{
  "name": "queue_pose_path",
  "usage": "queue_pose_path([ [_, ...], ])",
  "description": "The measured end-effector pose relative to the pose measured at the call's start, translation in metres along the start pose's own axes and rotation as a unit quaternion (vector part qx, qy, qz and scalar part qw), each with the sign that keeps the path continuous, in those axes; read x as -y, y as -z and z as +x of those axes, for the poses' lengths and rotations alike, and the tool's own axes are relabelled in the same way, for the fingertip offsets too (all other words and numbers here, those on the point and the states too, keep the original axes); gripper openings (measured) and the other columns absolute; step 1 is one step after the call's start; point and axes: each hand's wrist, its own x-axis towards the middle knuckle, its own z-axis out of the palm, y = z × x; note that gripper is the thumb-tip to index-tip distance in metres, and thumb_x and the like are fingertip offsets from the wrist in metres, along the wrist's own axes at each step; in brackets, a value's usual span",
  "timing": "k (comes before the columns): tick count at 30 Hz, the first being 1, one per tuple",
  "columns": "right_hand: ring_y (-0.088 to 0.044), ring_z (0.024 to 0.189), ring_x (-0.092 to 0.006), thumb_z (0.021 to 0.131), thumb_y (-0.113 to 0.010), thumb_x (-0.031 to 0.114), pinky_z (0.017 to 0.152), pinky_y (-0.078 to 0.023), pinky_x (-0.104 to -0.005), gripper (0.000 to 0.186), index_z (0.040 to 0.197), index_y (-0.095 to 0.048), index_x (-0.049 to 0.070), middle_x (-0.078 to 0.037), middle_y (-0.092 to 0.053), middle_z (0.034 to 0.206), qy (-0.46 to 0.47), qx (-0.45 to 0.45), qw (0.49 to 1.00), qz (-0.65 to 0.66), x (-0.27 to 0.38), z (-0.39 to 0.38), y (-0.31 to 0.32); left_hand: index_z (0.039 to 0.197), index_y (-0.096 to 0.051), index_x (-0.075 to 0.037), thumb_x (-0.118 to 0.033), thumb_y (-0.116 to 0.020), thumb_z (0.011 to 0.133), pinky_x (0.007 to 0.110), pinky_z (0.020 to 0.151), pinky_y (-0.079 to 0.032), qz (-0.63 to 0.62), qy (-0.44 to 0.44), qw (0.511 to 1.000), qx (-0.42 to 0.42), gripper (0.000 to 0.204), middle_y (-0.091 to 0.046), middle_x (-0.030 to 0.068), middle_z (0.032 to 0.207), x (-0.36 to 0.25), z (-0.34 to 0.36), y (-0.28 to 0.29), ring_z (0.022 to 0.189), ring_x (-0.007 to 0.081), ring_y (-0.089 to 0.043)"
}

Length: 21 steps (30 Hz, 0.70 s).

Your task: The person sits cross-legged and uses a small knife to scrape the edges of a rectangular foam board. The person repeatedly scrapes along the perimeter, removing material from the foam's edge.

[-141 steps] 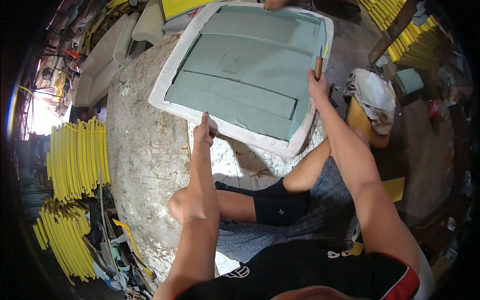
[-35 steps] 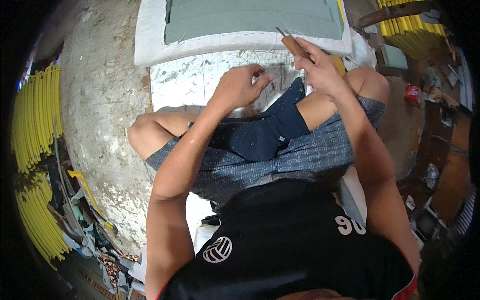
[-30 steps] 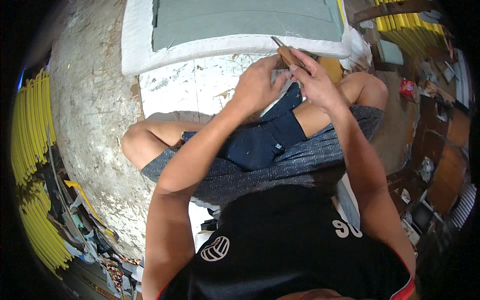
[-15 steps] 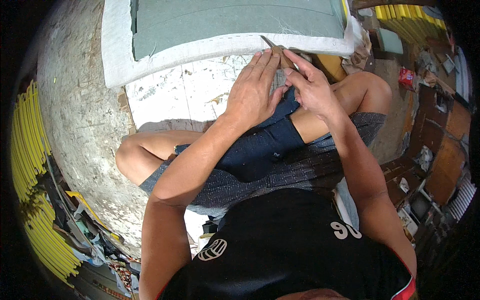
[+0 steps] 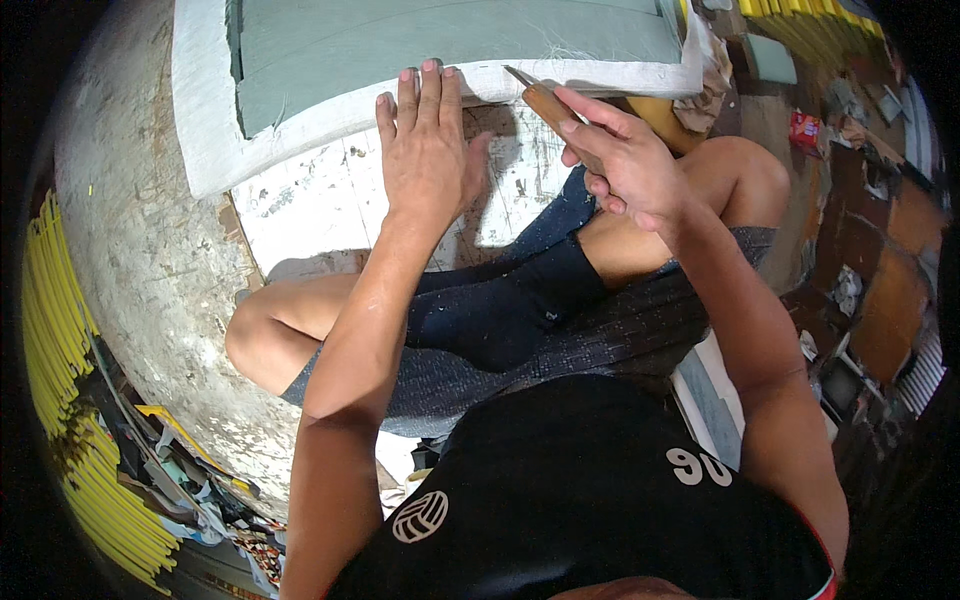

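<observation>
In my right hand (image 5: 630,165) is a pointed tool with a wooden handle (image 5: 552,108). Its short, narrow metal blade points away to the upper left, with the tip at the inner edge of a white cloth border (image 5: 300,135). That border frames a grey-green sheet (image 5: 420,50) with loose threads on its surface. My left hand (image 5: 425,150) lies flat with fingers stretched out, fingertips resting on the border left of the blade and thumb spread aside. Nothing is held in it.
Below the cloth is a worn, paint-flecked white board (image 5: 320,205). My crossed legs sit close beneath my hands. Yellow slatted pieces (image 5: 60,310) stand at the far left. Crumpled brown paper (image 5: 705,85), a red packet (image 5: 803,133) and scrap panels (image 5: 885,320) lie on the right.
My left hand has left the tool and moved left, flattening onto the border. My right hand now holds the tool alone, its blade slightly further left. The cloth sits further left in view.
</observation>
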Motion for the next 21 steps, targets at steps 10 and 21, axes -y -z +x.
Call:
queue_pose_path([
  [10,-0.066,0.089,-0.0350,0.103,-0.057,0.031,0.084,-0.052,-0.0419,0.045,0.146,-0.055,0.017,-0.026,-0.068,0.100,0.225,-0.154,0.925,-0.263,-0.043,0.025,-0.014,0.155,-0.034,0.003,-0.044,-0.066,0.091,0.057,0.123,-0.019,0.022,-0.008,1.000,0.018,0.085,-0.035,0.0230,0.161,-0.006,-0.002,-0.002,0.151,0.0417,-0.029],
  [21,-0.069,0.080,-0.0464,0.104,-0.057,0.033,0.072,-0.056,-0.0480,0.044,0.146,-0.057,0.019,-0.024,-0.071,0.110,0.295,-0.197,0.851,-0.386,-0.064,0.035,-0.010,0.159,-0.028,-0.002,-0.052,-0.058,0.095,0.052,0.125,-0.019,0.095,0.000,0.995,0.028,0.087,-0.029,0.0188,0.165,-0.004,0.000,-0.011,0.154,0.0373,-0.025],
])
